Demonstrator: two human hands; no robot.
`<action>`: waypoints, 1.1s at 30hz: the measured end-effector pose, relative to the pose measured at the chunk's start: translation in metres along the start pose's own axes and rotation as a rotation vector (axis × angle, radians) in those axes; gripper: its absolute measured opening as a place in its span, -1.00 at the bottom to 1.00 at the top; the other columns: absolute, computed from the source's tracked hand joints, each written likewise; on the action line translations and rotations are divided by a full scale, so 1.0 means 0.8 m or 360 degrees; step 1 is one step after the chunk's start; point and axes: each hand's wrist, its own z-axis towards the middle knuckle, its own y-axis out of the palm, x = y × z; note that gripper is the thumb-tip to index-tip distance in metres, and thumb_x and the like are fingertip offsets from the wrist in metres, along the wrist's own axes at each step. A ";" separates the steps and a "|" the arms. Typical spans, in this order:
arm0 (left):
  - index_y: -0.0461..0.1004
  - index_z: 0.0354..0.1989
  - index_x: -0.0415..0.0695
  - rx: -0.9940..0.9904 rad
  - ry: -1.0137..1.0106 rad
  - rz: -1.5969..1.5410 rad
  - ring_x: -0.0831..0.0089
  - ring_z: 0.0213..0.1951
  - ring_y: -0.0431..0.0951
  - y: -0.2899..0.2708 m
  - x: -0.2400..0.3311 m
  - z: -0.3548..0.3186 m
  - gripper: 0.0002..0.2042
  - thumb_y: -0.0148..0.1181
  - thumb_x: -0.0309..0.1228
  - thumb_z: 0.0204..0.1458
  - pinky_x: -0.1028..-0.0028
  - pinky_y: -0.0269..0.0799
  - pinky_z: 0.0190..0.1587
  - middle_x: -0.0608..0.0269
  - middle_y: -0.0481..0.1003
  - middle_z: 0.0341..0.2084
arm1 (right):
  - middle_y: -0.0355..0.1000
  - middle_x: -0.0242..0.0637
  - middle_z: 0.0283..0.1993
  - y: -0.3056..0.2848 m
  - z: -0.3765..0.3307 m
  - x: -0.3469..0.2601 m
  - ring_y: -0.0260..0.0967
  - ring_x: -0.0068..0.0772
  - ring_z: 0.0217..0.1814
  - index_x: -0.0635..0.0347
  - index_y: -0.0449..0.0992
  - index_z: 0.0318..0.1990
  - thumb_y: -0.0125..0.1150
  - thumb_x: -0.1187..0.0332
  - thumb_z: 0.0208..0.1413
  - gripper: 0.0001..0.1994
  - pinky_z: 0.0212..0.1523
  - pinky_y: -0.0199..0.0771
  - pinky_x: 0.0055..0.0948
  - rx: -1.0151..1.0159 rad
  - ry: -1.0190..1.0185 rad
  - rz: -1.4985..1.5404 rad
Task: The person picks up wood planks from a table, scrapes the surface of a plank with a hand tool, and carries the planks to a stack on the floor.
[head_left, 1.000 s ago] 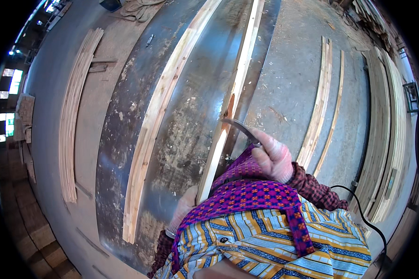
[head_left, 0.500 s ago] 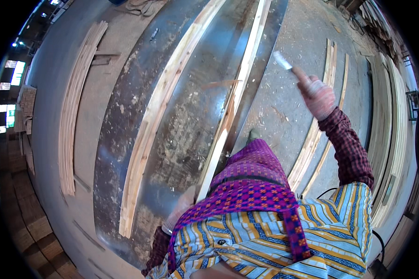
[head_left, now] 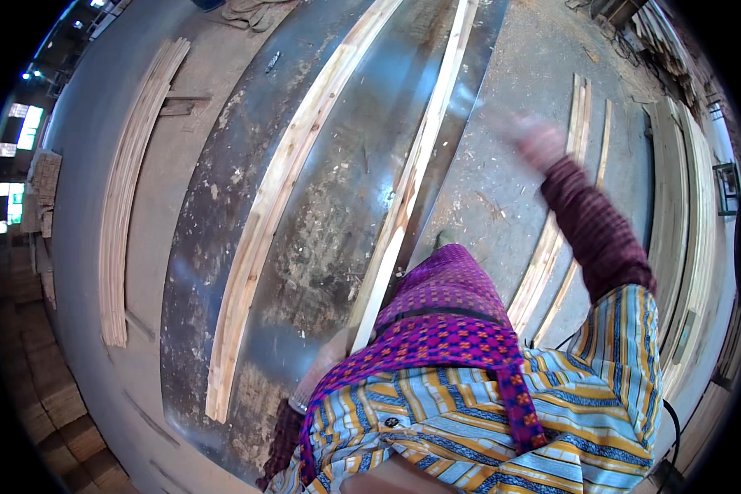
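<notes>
— What is under your hands?

— A long metal bench, grey and scuffed, dusted with sawdust and patchy with rust-coloured stains. Two pale wooden strips lie lengthwise on it: a broad strip towards your left, rough-sawn with a knotty grain, and a narrow strip nearer your body, smooth and light.

— And your hands themselves?

— Your left hand sits low by your waist, at the near end of the narrow strip, mostly hidden behind your patterned purple cloth — I cannot tell whether the fingers are closed on the wood or just resting against it. Your right hand is raised out to your right above the floor, well apart from the bench. It is a blur, so I cannot tell whether it is spread or clenched, or whether it holds anything.

— What else lies about?

— On the dusty concrete floor to your right lie about three thin slats, side by side. Further right, a stack of long boards curves along the wall. On your left, another bundle of thin slats rests on a grey surface beside the bench. Bright windows show at the far left edge of the workshop.
</notes>
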 end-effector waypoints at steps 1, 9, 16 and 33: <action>0.35 0.29 -0.23 0.0013 0.0015 -0.0009 0.36 0.11 0.50 -0.002 -0.002 -0.003 -0.44 0.37 -0.23 0.20 0.38 0.39 0.17 0.08 0.53 0.07 | 0.50 -0.26 -0.34 -0.017 -0.016 0.059 0.50 -0.24 -0.48 -0.29 0.32 0.42 -0.01 0.13 0.42 -0.55 -0.56 0.53 -0.22 0.0307 -0.0014 -0.0113; 0.33 0.31 -0.23 0.0006 0.0095 0.0123 0.37 0.11 0.49 -0.015 -0.045 0.020 -0.43 0.35 -0.26 0.21 0.40 0.36 0.19 0.08 0.52 0.09 | 0.42 -0.23 -0.47 -0.063 -0.139 -0.180 0.40 -0.20 -0.62 -0.65 0.25 0.43 0.12 0.19 0.31 -0.43 -0.76 0.29 -0.24 0.0419 -0.1107 0.0306; 0.34 0.38 -0.20 0.0161 -0.0205 0.0274 0.33 0.14 0.51 0.008 0.025 -0.012 -0.46 0.23 -0.39 0.22 0.33 0.31 0.29 0.02 0.53 0.16 | 0.46 -0.15 -0.37 -0.036 -0.030 -0.023 0.49 -0.13 -0.47 -0.52 0.25 0.41 0.02 0.21 0.40 -0.53 -0.59 0.47 -0.18 0.0304 -0.0501 0.0139; 0.36 0.27 -0.18 0.0301 0.0078 0.0457 0.15 0.10 0.55 -0.029 -0.018 0.005 -0.37 0.37 -0.12 0.09 0.21 0.43 0.17 -0.09 0.53 0.04 | 0.57 0.06 0.00 -0.032 0.047 0.136 0.57 0.12 0.01 -0.35 0.15 0.47 0.01 0.13 0.40 -0.48 -0.08 0.56 0.02 0.0575 0.0484 0.0313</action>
